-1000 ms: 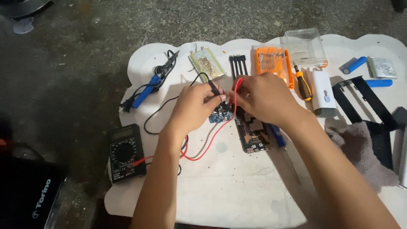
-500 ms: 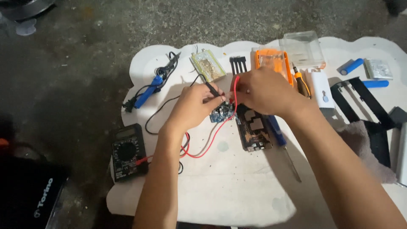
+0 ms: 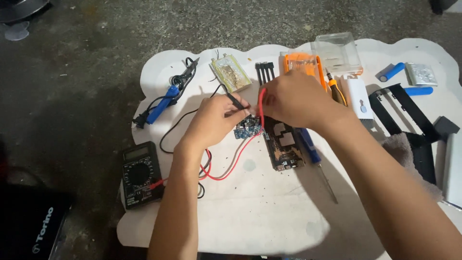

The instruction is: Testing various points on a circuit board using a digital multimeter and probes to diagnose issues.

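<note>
Now my left hand (image 3: 216,118) is pinching black probe (image 3: 235,101) between thumb and fingers, tip pointing down-right to small blue circuit board (image 3: 247,130) lying on white mat (image 3: 269,212) just below my fingertips. My right hand (image 3: 293,101) is clenching red probe (image 3: 261,103), its lead hanging down beside same board. Both leads are running to black multimeter (image 3: 140,174) at mat's left edge. Dark long board (image 3: 284,144) is lying just right of blue one.
</note>
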